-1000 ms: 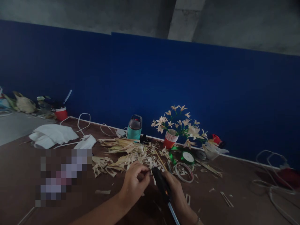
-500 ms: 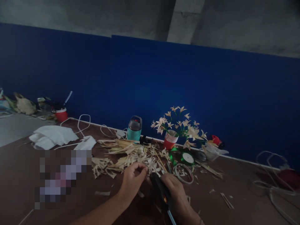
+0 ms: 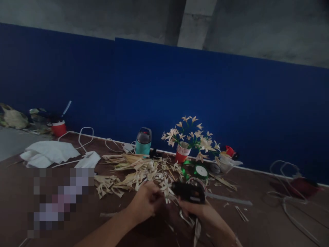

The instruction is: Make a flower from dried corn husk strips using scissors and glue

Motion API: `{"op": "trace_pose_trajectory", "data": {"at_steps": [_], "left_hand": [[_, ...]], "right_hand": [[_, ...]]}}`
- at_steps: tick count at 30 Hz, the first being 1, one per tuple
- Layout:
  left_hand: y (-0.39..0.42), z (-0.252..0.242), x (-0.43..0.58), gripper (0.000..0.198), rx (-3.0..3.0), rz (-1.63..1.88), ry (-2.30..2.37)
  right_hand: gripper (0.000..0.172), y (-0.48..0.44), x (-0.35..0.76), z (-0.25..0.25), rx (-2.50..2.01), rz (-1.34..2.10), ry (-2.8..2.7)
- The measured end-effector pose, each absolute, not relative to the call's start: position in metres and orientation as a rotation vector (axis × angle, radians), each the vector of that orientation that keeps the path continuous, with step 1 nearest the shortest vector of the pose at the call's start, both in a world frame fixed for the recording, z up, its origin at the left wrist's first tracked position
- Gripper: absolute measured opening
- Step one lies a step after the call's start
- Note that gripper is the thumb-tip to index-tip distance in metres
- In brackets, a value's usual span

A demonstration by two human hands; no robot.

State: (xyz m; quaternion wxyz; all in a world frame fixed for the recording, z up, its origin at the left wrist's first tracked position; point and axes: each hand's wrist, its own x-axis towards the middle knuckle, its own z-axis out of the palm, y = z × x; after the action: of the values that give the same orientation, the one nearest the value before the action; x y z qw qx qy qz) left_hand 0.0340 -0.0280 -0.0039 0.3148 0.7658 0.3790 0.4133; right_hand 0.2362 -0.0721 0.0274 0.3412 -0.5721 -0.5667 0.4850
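My right hand (image 3: 199,209) is wrapped round a black hot glue gun (image 3: 189,192), its nozzle pointing left. A long translucent glue stick (image 3: 231,198) juts out of the gun's back to the right. Close to the nozzle, my left hand (image 3: 146,202) is closed with thumb and fingers together; what it pinches, if anything, is too dark and blurred to make out. Just beyond both hands lies a heap of dried, pale husk strips (image 3: 144,168). Behind it, cream husk flowers (image 3: 191,133) on green stems stand in a stack of red paper cups (image 3: 183,152).
Left of the cups stands a teal bottle (image 3: 143,145). A green ribbon spool (image 3: 200,171) lies right of the heap. White cloth (image 3: 50,152) and a cable (image 3: 86,132) are on the left. More white cord (image 3: 285,202) curls at far right. A blue panel (image 3: 154,85) backs the table.
The glue gun has turned in my right hand, so its stick points right instead of down towards me. My left hand has curled in more. The view has shifted slightly right.
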Motion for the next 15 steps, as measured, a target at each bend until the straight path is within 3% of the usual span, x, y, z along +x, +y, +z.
{"op": "trace_pose_trajectory", "data": {"at_steps": [3,5,8,9,15], "left_hand": [[-0.020,-0.008,0.033,0.013,1.807,1.161,1.153],[-0.018,-0.005,0.031,0.016,1.686,1.222,1.153],[-0.019,0.001,0.028,0.018,1.597,1.314,1.119],[-0.020,0.001,0.027,0.018,1.563,1.351,1.121],[-0.014,-0.004,0.025,0.019,1.409,1.505,1.187]], "right_hand": [[0.026,-0.080,0.248,0.039,-1.549,1.118,-1.811],[0.015,-0.078,0.255,0.038,-1.710,0.702,-1.946],[0.038,-0.070,0.269,0.030,-1.887,0.028,-1.997],[0.043,-0.068,0.275,0.026,-1.907,-0.018,-2.000],[0.031,-0.076,0.305,0.008,-2.043,0.304,-2.111]]}}
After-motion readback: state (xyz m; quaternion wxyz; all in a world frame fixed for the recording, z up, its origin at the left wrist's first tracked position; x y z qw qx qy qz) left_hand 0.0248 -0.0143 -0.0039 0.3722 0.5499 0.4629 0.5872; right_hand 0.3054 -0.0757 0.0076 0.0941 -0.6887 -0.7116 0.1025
